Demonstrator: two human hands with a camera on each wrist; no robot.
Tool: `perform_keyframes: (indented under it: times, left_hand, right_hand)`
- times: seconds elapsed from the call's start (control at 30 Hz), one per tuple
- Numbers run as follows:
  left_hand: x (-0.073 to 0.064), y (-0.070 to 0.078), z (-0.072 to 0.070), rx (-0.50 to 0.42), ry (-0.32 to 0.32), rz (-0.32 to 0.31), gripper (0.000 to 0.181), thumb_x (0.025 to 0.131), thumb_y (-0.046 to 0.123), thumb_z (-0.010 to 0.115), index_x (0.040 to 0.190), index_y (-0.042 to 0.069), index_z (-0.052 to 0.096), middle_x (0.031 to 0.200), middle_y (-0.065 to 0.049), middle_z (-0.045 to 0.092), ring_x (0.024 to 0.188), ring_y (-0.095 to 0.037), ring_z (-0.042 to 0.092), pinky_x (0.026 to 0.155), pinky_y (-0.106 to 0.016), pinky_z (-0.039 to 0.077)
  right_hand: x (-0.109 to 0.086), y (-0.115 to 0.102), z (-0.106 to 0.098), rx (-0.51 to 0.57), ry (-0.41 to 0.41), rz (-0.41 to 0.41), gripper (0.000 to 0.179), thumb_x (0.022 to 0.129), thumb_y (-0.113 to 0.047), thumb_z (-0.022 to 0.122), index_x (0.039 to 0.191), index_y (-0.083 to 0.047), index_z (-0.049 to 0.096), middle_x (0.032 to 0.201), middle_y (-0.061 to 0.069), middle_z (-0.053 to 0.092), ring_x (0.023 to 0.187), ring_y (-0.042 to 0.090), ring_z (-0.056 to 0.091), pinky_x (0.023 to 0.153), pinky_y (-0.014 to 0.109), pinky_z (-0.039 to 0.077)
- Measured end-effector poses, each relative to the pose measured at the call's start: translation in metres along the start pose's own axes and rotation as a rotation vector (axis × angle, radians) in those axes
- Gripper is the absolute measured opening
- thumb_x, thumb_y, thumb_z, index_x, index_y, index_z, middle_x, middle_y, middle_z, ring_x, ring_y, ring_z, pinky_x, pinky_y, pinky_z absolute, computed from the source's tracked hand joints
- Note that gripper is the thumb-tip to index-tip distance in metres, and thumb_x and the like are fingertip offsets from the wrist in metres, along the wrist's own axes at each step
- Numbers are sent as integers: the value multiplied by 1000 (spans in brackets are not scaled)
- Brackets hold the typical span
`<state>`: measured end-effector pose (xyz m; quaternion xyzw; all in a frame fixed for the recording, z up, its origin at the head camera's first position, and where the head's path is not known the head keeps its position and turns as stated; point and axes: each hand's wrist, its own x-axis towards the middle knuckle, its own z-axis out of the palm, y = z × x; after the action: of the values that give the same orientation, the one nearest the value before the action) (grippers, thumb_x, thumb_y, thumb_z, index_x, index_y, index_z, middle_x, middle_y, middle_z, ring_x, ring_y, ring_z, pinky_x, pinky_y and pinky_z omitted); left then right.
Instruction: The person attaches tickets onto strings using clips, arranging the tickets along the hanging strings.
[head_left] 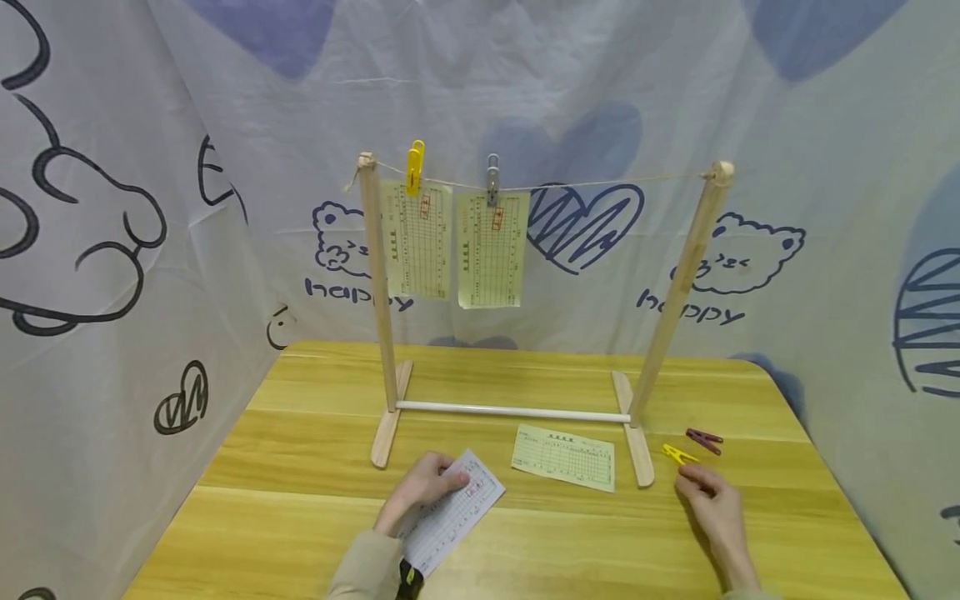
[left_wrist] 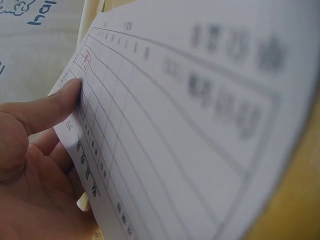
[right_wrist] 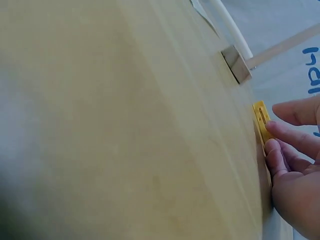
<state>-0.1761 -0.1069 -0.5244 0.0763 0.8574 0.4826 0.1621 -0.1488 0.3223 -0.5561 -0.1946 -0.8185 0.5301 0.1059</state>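
Observation:
My left hand [head_left: 427, 483] pinches a white printed form [head_left: 456, 518], thumb on its printed face and fingers behind, above the table's front part. The same form [left_wrist: 145, 120] fills most of the left wrist view, blurred at its near end. At the right, my right hand [head_left: 714, 504] reaches a yellow clothespin [head_left: 679, 454] lying on the table. In the right wrist view a fingertip touches that clothespin [right_wrist: 262, 120], the other fingers loosely bent. A dark red clothespin [head_left: 705, 440] lies just beyond it.
A wooden stand [head_left: 678, 292] carries a string [head_left: 600, 182]. Two pale green forms [head_left: 491, 258] hang there from a yellow clothespin [head_left: 415, 167] and a grey clothespin [head_left: 492, 179]. Another green form [head_left: 564, 458] lies flat before the white crossbar [head_left: 513, 410]. Printed cloth [head_left: 247, 75] surrounds the table.

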Motion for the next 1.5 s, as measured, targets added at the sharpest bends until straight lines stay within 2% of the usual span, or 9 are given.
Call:
perform_keyframes:
  times: [0.1, 0.23, 0.37, 0.47, 0.6, 0.77, 0.87, 1.13, 1.5]
  left_hand:
    - [0, 0, 0, 2, -2, -1, 19, 97, 13, 65, 91, -4, 72, 71, -4, 67, 57, -9, 55, 49, -19, 43]
    - [0, 0, 0, -5, -7, -2, 20, 98, 13, 65, 92, -4, 72, 72, -6, 68, 57, -9, 55, 49, -20, 44]
    - [-1, 0, 1, -16, -9, -4, 19, 98, 13, 65, 93, -4, 72, 73, -6, 69, 57, -9, 56, 50, -20, 45]
    - [-1, 0, 0, -19, -11, -5, 20, 98, 13, 65, 93, -4, 72, 73, -6, 69, 58, -9, 56, 50, -21, 45]
    - [-2, -1, 0, -13, -12, -1, 20, 98, 14, 65, 93, -4, 72, 73, -6, 69, 58, -9, 56, 50, -21, 45]
    - [-2, -1, 0, -16, -8, -8, 20, 98, 14, 65, 93, -4, 72, 73, -6, 68, 58, -9, 56, 50, -21, 45]
    - [-1, -1, 0, -16, -4, -13, 19, 98, 13, 65, 92, -4, 72, 72, -5, 68, 58, -9, 56, 50, -20, 45]
    - [-1, 0, 1, -20, 2, -14, 19, 97, 12, 65, 91, -4, 72, 71, -3, 67, 57, -8, 55, 50, -19, 43]
    - [-1, 1, 1, -25, 2, -21, 18, 97, 11, 65, 90, -4, 71, 71, -3, 67, 57, -8, 55, 50, -19, 43]
  right_hand:
    - [-1, -1, 1, 20, 9, 17, 34, 89, -5, 71, 120, 8, 67, 76, -26, 57, 72, -8, 50, 65, 12, 43]
    - [3, 0, 1, 52, 83, -11, 32, 84, 2, 73, 115, 9, 68, 72, -23, 57, 67, -5, 49, 60, 13, 42]
    - [9, 3, -1, -9, 125, -62, 42, 80, 7, 74, 121, 5, 66, 92, -9, 58, 66, -6, 45, 61, 11, 39]
    - [12, 4, -3, -83, 99, -78, 50, 80, 6, 75, 129, 2, 63, 109, 4, 56, 68, -5, 43, 62, 12, 37]
    - [13, 3, -5, -154, 55, -83, 51, 81, 2, 76, 130, 3, 62, 107, 13, 58, 68, -1, 42, 62, 17, 36]
    - [15, 1, -5, -179, 23, -78, 51, 81, 0, 77, 129, 6, 61, 83, 7, 54, 65, 3, 41, 59, 21, 34]
    - [17, 2, -5, -199, 18, -68, 51, 82, -1, 77, 129, 7, 61, 77, 3, 52, 63, 4, 40, 57, 22, 34]
    - [18, 0, -3, -256, 1, -56, 46, 84, -7, 78, 124, 9, 64, 80, 7, 51, 65, 9, 41, 58, 24, 32]
    - [14, 1, -2, -251, 57, -89, 39, 91, -11, 74, 124, 7, 65, 75, 4, 52, 66, 7, 41, 61, 23, 33]
